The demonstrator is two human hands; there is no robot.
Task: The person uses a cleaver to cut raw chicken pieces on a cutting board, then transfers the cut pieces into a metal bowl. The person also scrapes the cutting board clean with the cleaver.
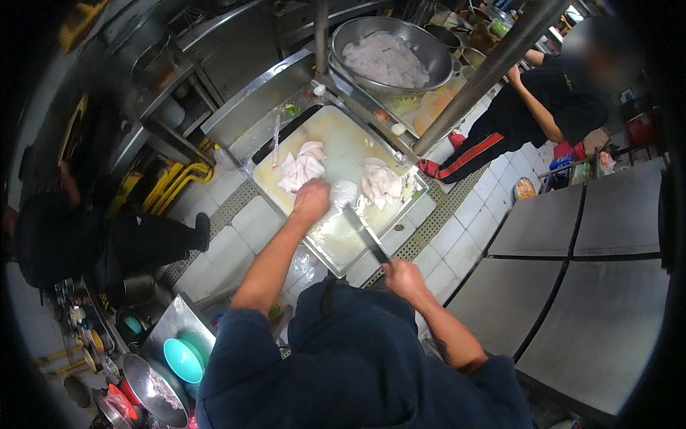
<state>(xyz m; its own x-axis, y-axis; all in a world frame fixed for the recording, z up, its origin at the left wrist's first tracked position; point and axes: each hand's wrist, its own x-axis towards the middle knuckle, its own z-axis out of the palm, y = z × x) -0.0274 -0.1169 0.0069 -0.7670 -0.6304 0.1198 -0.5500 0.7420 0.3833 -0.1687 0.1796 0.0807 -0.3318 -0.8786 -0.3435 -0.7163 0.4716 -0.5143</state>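
A wide-bladed kitchen knife [366,234] is in my right hand [406,279], its fingers wrapped round the handle and its blade pointing up and left over the cutting board [343,159]. The knife tip lies close to a pale, flat piece of raw meat or fish [345,193]; which kind I cannot tell. At the left edge of that piece, my left hand [312,200] is closed, its curled fingertips against it. Beyond the left hand lies a pile of pale pinkish slices [303,166]. Another pile of whitish slices [381,181] sits to the right of the knife tip.
A large steel bowl [391,56] heaped with pale raw pieces stands beyond the board, behind a metal post [493,61]. One person [543,96] works at far right, another [107,236] at left. Turquoise bowls [184,360] sit low at left; steel cabinets [593,286] fill the right.
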